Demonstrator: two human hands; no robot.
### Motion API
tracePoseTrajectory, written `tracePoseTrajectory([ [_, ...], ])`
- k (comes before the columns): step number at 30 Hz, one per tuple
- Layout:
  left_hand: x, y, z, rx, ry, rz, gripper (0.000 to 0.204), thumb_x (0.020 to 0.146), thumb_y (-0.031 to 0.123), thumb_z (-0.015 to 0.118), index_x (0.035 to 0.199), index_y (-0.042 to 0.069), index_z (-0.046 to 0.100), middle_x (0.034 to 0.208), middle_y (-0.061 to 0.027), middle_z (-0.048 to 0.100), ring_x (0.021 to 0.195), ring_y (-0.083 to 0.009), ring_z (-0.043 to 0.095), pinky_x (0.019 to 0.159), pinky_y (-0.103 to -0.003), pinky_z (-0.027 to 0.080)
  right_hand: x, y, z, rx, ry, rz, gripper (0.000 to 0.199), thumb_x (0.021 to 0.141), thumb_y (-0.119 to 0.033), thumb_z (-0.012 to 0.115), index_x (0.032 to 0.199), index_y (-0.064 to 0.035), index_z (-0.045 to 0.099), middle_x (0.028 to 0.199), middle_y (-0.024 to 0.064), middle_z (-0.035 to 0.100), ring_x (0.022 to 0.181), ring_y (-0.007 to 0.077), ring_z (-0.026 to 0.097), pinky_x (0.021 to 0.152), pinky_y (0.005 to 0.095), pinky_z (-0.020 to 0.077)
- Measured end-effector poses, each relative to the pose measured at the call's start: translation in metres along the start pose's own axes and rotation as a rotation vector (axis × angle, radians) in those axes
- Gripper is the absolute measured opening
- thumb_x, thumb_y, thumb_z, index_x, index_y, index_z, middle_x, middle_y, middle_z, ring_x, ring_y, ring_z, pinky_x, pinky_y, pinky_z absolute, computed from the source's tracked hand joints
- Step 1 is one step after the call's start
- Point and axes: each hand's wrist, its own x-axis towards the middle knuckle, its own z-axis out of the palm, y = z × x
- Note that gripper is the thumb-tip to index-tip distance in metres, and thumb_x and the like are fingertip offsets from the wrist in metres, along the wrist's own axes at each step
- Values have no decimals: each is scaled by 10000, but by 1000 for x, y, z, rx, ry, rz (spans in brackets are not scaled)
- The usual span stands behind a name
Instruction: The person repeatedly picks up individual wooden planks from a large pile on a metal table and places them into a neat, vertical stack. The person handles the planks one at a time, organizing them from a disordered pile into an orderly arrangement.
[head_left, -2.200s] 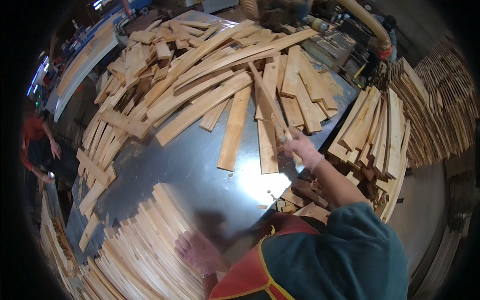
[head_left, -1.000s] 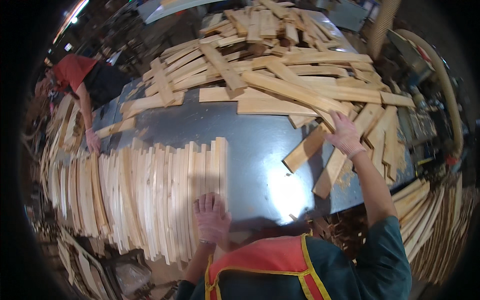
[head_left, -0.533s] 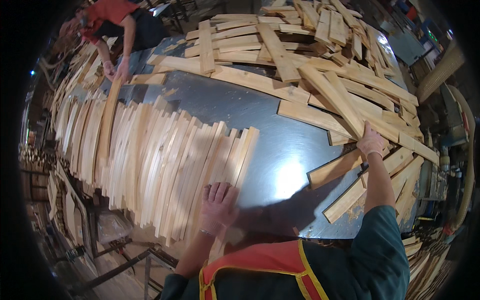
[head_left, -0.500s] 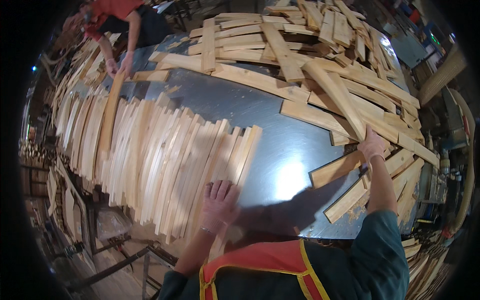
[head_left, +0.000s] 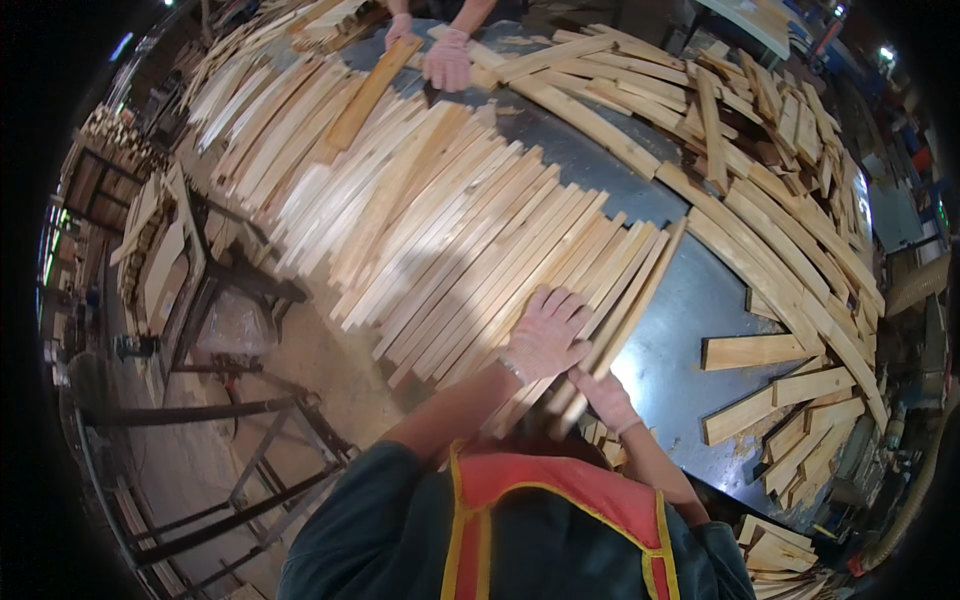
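Note:
A long row of pale wooden slats (head_left: pixel 480 270) lies side by side across the metal table, their near ends jutting past its edge. My left hand (head_left: pixel 545 335), in a light pink glove, rests on top of the slats near the row's right end, fingers stretched out. Close beside it, my right hand (head_left: pixel 606 400), also gloved, grips the near part of a wooden board (head_left: pixel 645 295) along the right side of the row. Parts of the right fingers are hidden by the board.
A co-worker's gloved hands (head_left: pixel 447 62) hold an orange-tinted board (head_left: pixel 372 92) over the far part of the row. Loose boards (head_left: pixel 790 240) are heaped along the table's right side. A dark metal frame (head_left: pixel 220 415) stands at lower left.
My right hand has come from the heap on the right to the row's end with a board. My left hand remains on the slats. The view has swung rightward.

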Motion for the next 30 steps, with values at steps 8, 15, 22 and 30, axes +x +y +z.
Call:
tracePoseTrajectory([
  [8, -68, 64, -50, -493, -252, -215, 825, 916, 502, 728, 1551, 28, 498, 1597, -240, 466, 1447, -438, 491, 1196, -509, 429, -34, 16, 18, 417, 173, -80, 546, 1042, -369, 644, 1449, -15, 565, 1220, 151, 728, 1069, 252, 713, 944, 385, 581],
  [15, -80, -17, -51, -550, 113, 42, 399, 936, 167, 674, 1298, 2, 645, 1075, -187, 698, 885, -352, 678, 785, -439, 552, -36, -61, -53, 357, -168, -363, 854, 1023, -468, 706, 1640, 15, 367, 1374, 149, 678, 1244, 236, 637, 1097, 348, 500],
  [22, -131, -142, -95, -837, 216, -610, 347, 1040, 207, 640, 1349, 53, 677, 1175, -51, 721, 1059, -184, 681, 884, -315, 569, 66, 66, -192, 103, 251, -261, 832, 976, -447, 783, 1588, 23, 470, 1354, 180, 712, 1247, 240, 669, 1088, 323, 513],
  [30, -73, -71, -19, 218, 209, -396, 915, 875, 450, 790, 1639, 118, 411, 1571, -190, 521, 1491, -389, 451, 1267, -545, 325, 161, 26, -393, -952, 594, 28, 985, 851, -563, 762, 1629, -87, 389, 1616, 202, 490, 1493, 409, 457, 1214, 497, 401],
])
